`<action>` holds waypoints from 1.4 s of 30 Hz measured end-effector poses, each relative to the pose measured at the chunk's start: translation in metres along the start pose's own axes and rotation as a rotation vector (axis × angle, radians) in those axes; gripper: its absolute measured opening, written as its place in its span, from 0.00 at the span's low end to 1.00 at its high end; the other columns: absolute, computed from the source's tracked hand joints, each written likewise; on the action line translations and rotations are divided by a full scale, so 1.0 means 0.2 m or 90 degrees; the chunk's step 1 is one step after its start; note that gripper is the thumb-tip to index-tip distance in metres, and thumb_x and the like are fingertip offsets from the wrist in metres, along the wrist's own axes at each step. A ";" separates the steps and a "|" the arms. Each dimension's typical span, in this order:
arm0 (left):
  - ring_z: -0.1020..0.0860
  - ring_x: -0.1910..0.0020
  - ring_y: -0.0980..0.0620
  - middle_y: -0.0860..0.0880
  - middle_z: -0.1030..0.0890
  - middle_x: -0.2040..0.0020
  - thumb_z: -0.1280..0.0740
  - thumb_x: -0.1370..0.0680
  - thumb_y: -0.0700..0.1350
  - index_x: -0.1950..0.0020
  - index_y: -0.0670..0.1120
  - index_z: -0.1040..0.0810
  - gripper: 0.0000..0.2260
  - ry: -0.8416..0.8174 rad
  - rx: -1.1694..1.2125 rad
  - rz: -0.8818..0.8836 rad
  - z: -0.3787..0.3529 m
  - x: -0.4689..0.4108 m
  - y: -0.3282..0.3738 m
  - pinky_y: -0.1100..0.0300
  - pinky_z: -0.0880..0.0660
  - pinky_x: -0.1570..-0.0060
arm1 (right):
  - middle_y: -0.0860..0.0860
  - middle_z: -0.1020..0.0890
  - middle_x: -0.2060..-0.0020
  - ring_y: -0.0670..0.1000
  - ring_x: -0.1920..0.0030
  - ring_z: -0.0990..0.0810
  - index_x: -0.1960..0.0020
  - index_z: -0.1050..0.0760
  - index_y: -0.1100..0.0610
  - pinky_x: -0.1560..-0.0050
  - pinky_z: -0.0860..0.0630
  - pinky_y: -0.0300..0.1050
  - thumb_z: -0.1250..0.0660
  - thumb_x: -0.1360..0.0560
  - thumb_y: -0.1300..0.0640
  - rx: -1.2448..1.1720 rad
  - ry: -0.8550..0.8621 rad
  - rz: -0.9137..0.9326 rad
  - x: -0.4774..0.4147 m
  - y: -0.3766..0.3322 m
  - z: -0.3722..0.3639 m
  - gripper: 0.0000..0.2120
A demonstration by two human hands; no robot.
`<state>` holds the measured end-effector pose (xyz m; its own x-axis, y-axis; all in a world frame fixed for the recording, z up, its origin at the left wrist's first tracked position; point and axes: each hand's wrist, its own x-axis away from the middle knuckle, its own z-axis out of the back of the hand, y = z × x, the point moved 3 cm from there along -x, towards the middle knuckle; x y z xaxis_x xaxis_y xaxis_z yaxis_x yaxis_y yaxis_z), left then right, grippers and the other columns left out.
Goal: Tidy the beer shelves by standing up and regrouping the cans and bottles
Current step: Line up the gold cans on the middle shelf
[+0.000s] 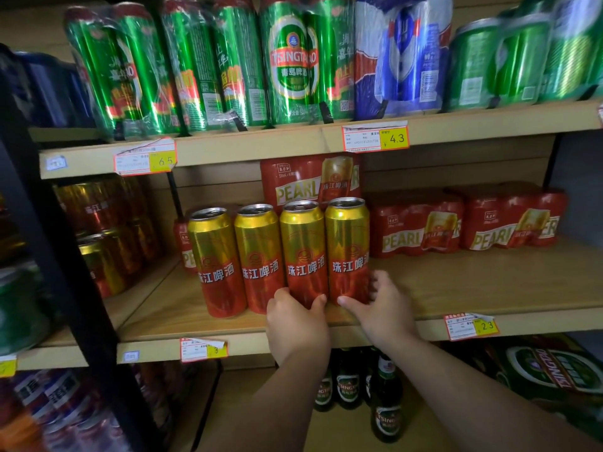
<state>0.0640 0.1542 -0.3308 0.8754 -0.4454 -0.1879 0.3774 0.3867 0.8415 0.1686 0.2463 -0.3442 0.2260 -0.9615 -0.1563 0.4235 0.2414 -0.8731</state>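
Regrouping step, centre frame: third gold can (303, 252) is being gripped low by left hand (295, 321), fourth can (347, 249) by right hand (381, 308) — next, flush alignment is likely needed.

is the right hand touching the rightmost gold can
Touching. The head view shows the right hand with thumb and fingers wrapped round the base of the rightmost gold can.

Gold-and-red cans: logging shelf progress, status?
Left hand grips third tall gold-and-red can from left, right hand fourth can. All four upright, side by side. Red shrink-wrapped packs behind, not blocking.
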 end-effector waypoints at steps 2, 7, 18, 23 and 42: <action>0.24 0.42 0.45 0.47 0.24 0.41 0.28 0.27 0.55 0.37 0.44 0.28 0.24 0.001 0.004 0.001 0.00 0.00 0.00 0.52 0.26 0.47 | 0.51 0.21 0.40 0.53 0.42 0.21 0.34 0.33 0.51 0.42 0.23 0.53 0.22 0.33 0.48 0.001 0.016 -0.003 0.01 0.00 0.00 0.33; 0.24 0.42 0.45 0.47 0.23 0.41 0.27 0.28 0.55 0.37 0.44 0.28 0.24 0.003 0.005 0.006 0.00 0.00 -0.01 0.52 0.26 0.47 | 0.50 0.19 0.42 0.53 0.44 0.20 0.37 0.32 0.50 0.45 0.22 0.52 0.22 0.34 0.47 0.005 0.029 -0.006 0.01 -0.01 0.00 0.32; 0.27 0.38 0.48 0.48 0.27 0.37 0.28 0.26 0.48 0.33 0.45 0.32 0.25 -0.013 0.040 -0.084 0.05 0.06 -0.03 0.57 0.29 0.43 | 0.47 0.24 0.39 0.45 0.43 0.26 0.32 0.34 0.52 0.41 0.29 0.43 0.26 0.28 0.57 -0.083 0.002 0.041 0.14 -0.03 0.04 0.29; 0.31 0.37 0.52 0.51 0.32 0.36 0.30 0.24 0.46 0.32 0.47 0.33 0.23 -0.030 0.007 -0.225 0.07 0.16 -0.08 0.66 0.36 0.46 | 0.46 0.24 0.41 0.46 0.40 0.26 0.38 0.29 0.49 0.42 0.26 0.44 0.30 0.26 0.60 -0.048 0.039 0.106 0.28 0.06 0.08 0.19; 0.31 0.36 0.46 0.48 0.36 0.35 0.30 0.26 0.51 0.32 0.48 0.34 0.25 -0.438 -0.272 -0.112 -0.37 0.58 -0.87 0.52 0.28 0.41 | 0.50 0.28 0.38 0.53 0.40 0.26 0.35 0.30 0.51 0.44 0.26 0.47 0.31 0.26 0.55 0.252 -0.255 -0.104 0.63 0.94 -0.11 0.20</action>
<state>0.1229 0.0941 -0.5357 0.4645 -0.8691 0.1702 0.6956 0.4770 0.5373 0.2576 0.1673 -0.5376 0.4114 -0.8843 0.2208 0.7593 0.1985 -0.6197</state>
